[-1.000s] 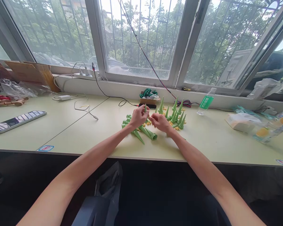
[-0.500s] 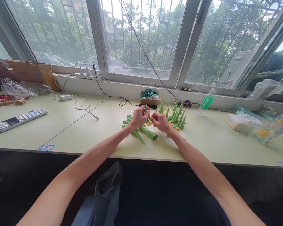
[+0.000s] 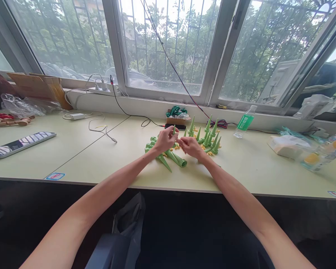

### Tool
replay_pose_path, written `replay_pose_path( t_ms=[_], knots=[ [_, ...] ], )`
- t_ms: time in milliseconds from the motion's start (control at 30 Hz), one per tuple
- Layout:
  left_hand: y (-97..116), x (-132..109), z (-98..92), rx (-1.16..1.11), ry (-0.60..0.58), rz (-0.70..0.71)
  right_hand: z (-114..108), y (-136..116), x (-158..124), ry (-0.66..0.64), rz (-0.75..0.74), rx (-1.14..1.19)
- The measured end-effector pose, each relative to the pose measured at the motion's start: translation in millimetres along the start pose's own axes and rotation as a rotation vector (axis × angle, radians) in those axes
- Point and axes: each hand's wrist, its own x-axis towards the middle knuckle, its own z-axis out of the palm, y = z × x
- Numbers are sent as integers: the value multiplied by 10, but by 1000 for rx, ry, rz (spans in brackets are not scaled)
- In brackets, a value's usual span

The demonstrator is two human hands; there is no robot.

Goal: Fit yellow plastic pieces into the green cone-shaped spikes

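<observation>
The left hand [image 3: 166, 139] grasps a green spike [image 3: 174, 129] over the table [image 3: 246, 160], its long axis nearly upright, tip upward. The right hand [image 3: 190, 145] is curled just beside; whether it pinches anything, I cannot tell. Below lies a loose cone [image 3: 165, 163], pointing nearward; rightward, other cones [image 3: 208, 137] mostly point up.

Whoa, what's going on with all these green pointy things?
A person's left hand is holding a green cone, tip up. The right hand is right beside it, but whether it pinches something is too small to tell. More cones stand on the table to the right, others lie near the left hand, and yellow bits are scattered among them.
</observation>
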Motion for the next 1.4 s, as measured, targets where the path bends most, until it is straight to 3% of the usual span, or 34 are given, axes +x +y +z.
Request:
replay_pose_path(
  t_ms=[300, 867, 1400],
  knots=[
    [38, 0, 6, -6, 26, -28, 0, 22, 21, 42, 24, 125],
    [-9, -3, -1, 2, -19, 23, 28, 82, 38, 36, -38, -46],
    [10, -6, -5, -31, -35, 16, 19, 74, 36, 8, -40, -59]
  ],
)
